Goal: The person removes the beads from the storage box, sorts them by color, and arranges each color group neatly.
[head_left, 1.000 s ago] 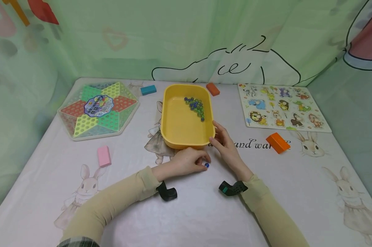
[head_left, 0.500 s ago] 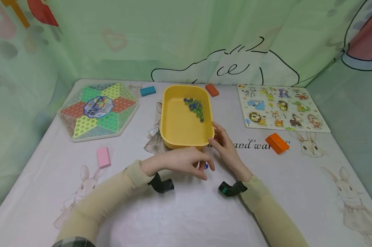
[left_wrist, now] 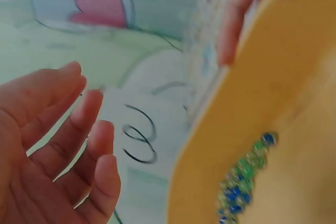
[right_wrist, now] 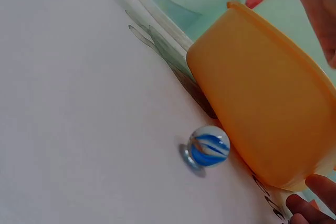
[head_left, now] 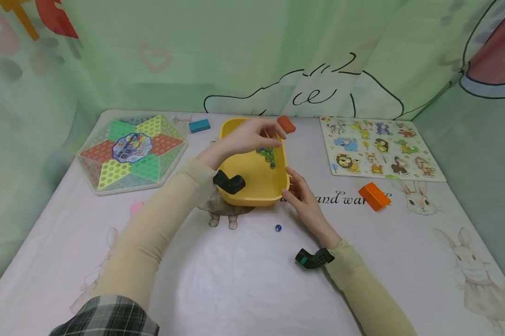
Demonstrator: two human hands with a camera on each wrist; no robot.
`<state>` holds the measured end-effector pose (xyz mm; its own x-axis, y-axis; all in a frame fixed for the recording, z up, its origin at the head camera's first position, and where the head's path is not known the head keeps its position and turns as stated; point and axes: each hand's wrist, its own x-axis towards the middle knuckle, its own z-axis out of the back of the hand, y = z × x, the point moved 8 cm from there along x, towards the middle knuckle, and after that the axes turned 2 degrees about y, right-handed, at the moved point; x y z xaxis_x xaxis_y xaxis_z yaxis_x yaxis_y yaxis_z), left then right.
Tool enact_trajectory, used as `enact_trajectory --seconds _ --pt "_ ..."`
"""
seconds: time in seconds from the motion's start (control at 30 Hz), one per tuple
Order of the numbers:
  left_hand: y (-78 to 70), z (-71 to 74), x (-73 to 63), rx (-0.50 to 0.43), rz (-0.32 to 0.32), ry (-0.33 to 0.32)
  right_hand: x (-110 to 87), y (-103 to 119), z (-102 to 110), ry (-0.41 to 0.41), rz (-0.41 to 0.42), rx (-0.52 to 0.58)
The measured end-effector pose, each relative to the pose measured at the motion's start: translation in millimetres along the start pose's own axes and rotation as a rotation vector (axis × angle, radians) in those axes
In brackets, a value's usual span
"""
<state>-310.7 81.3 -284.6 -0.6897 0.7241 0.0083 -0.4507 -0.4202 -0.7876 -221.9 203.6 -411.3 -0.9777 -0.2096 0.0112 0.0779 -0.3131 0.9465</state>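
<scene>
My left hand [head_left: 252, 135] is over the far part of a yellow plastic basin [head_left: 252, 179], its fingers loosely bent with nothing between them in the left wrist view. Below it, several green and blue glass marbles [left_wrist: 244, 179] lie in the basin along the right wall. My right hand [head_left: 304, 198] holds the basin's near right corner, thumb at the rim and fingers against the outer side. On the tablecloth in front of the basin sits a single clear marble with blue swirls [right_wrist: 209, 146], apart from both hands.
A Chinese checkers board [head_left: 130, 154] lies at the left and an animal puzzle board [head_left: 382, 147] at the back right. Around the basin are blocks: blue [head_left: 199, 126], red-orange [head_left: 286, 124], orange [head_left: 374, 196], and a pink one [head_left: 135, 207] partly behind the left sleeve.
My left hand has moved away from the blue marble, up and forward over the basin. That marble stays on the cloth. The right hand keeps its place at the basin's corner.
</scene>
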Motion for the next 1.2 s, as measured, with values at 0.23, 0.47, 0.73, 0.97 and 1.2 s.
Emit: enact_trajectory --seconds 0.23,0.47,0.73,0.97,1.2 --pt "27.9 -11.6 31.5 0.186 0.085 0.039 -0.4 0.4 -0.2 0.004 0.002 0.017" --pt "53.0 -24.0 44.9 0.417 0.198 0.118 -0.4 -1.5 0.8 -0.005 -0.005 0.006" --pt "69.1 -36.0 47.0 0.565 0.318 0.172 1.0 -0.6 0.3 -0.01 0.008 0.009" --pt "69.7 -43.1 51.5 0.66 0.305 0.137 -5.4 18.7 -1.6 -0.007 0.019 -0.003" --pt "66.7 -42.4 50.9 0.731 0.297 0.123 -9.7 33.0 -3.3 -0.002 0.01 -0.026"
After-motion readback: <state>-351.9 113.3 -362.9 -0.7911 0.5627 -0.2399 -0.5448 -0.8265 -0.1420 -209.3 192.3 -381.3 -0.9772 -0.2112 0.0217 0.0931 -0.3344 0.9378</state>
